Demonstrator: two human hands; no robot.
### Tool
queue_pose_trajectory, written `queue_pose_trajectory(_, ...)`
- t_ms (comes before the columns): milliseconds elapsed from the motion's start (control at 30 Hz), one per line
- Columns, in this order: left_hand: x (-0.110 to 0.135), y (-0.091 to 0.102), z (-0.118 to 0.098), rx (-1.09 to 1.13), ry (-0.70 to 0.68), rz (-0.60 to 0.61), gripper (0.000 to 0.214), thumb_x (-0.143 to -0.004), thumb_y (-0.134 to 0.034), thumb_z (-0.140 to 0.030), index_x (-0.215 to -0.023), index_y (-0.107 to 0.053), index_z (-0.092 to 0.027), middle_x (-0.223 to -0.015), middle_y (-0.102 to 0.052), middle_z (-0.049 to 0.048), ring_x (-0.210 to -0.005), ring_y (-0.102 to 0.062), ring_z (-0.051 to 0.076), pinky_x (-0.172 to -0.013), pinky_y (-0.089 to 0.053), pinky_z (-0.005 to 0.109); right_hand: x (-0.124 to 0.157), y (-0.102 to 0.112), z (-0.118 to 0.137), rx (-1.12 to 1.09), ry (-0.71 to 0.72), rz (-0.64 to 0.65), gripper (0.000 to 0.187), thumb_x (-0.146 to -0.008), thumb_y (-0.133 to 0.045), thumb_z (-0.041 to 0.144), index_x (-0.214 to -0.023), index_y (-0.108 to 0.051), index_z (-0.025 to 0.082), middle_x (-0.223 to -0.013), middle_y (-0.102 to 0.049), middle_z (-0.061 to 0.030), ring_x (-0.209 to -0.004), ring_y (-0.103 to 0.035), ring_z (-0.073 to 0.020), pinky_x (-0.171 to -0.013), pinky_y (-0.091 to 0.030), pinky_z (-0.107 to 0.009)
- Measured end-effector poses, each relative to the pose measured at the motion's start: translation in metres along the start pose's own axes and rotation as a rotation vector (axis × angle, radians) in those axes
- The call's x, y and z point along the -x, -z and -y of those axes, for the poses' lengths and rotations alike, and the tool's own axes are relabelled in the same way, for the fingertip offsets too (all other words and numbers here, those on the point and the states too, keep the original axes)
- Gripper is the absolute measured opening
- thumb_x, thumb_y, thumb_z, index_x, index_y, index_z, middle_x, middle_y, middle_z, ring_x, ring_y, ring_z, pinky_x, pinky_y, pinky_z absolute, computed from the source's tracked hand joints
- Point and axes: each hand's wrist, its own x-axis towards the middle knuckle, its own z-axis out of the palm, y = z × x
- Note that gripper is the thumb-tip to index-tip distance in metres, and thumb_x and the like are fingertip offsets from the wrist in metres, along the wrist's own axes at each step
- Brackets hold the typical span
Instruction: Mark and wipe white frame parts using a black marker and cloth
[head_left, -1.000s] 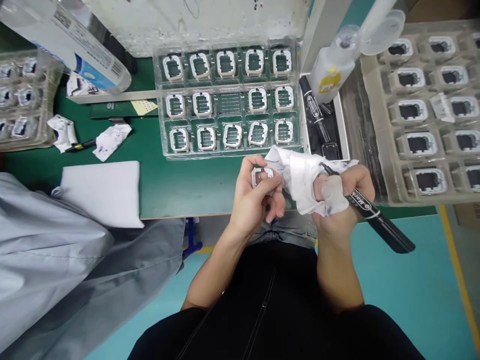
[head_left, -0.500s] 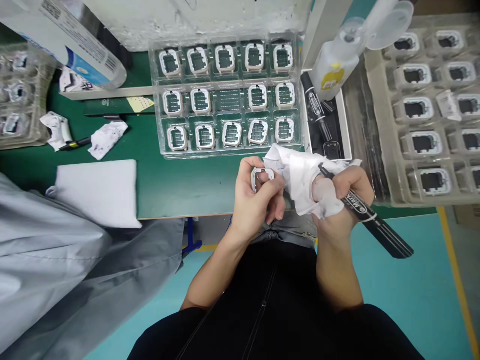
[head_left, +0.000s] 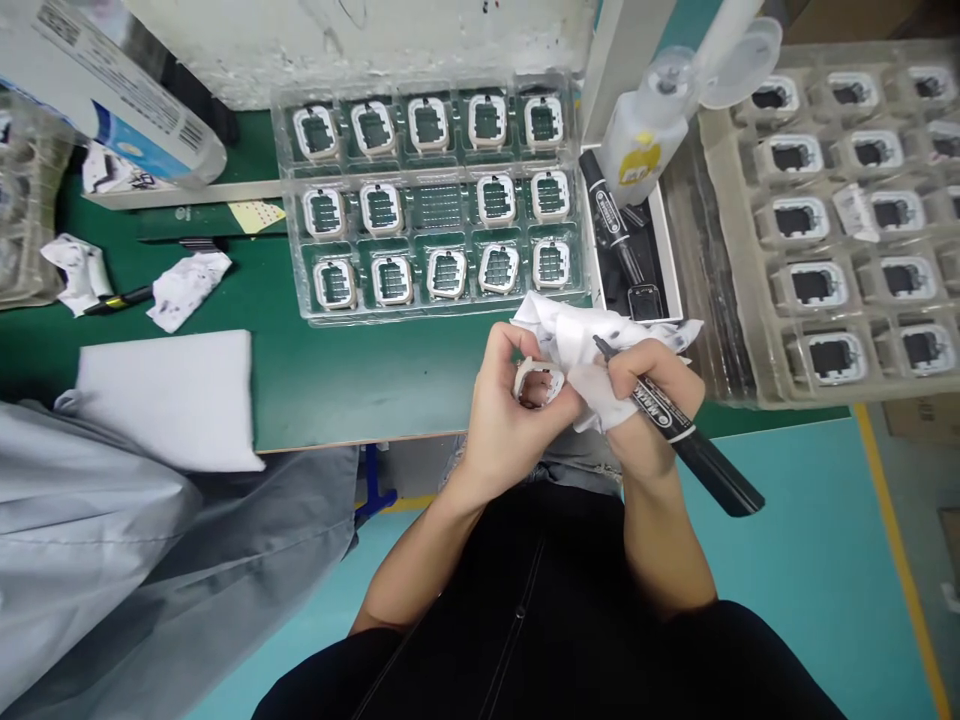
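Holds frame [head_left: 523,377] at 12 o'clock, clamped in left grip [head_left: 506,430]. Clamps marker [head_left: 709,468] in right grip [head_left: 664,376] at 2 o'clock, with cloth [head_left: 574,335] alongside. Faces tray [head_left: 440,208] of 14 frames [head_left: 447,295] at 11 o'clock, then bottle [head_left: 641,140] at 1 o'clock.

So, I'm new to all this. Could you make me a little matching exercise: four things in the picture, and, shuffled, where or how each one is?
Things
1. loose pale frame
2. uncapped marker
3. white rectangular pad
4. middle clear tray

Places and states
A. at the near edge of the green bench
B. in the right hand
C. holding other frames in three rows
D. in the left hand

Pairs: 1-D, 2-B, 3-A, 4-C
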Motion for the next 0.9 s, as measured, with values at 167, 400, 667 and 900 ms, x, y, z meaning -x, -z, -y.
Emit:
queue_pose_trajectory(167,0.002,0.004,0.003,-0.059,-0.030,0.019,0.048,-0.082,-0.092,-0.014,-0.098,-0.048,-0.026,-0.085,-0.052,-0.0085,-0.061,-0.037,0.006,-0.055,-0.033,0.019,0.001,0.003,-0.005,0.026,-0.020,0.039,0.043,-0.083,-0.098,0.029,-0.066,-0.059,0.024,-0.063,-0.057,0.0081,-0.056,-0.047,-0.0100,-0.053,-0.038,-0.027)
queue_pose_trajectory(400,0.002,0.010,0.003,-0.150,-0.035,0.056,0.045,-0.084,-0.091,-0.014,-0.100,-0.051,-0.027,-0.082,-0.049,-0.0085,-0.062,-0.036,0.008,-0.058,-0.032,0.022,-0.001,0.003,-0.004,0.054,-0.054,0.071,0.046,-0.083,-0.099,0.035,-0.065,-0.058,0.024,-0.061,-0.055,0.0076,-0.056,-0.045,-0.0104,-0.053,-0.037,-0.028)
queue_pose_trajectory(667,-0.001,0.012,0.003,-0.423,-0.116,0.171,0.042,-0.084,-0.081,-0.010,-0.103,-0.048,-0.028,-0.073,-0.052,-0.0112,-0.059,-0.043,0.010,-0.058,-0.027,0.025,-0.003,0.007,-0.008,-0.009,-0.037,0.129,0.039,-0.085,-0.095,0.022,-0.069,-0.059,0.024,-0.065,-0.055,0.0089,-0.059,-0.046,-0.0097,-0.055,-0.036,-0.027)
queue_pose_trajectory(900,-0.004,0.008,-0.001,-0.443,-0.055,0.221,0.039,-0.089,-0.080,-0.013,-0.104,-0.047,-0.028,-0.074,-0.055,-0.0101,-0.060,-0.048,0.011,-0.059,-0.029,0.025,-0.007,0.005,-0.005,-0.081,-0.081,0.069,0.044,-0.083,-0.096,0.022,-0.068,-0.054,0.024,-0.066,-0.056,0.0084,-0.059,-0.047,-0.0100,-0.055,-0.038,-0.028)
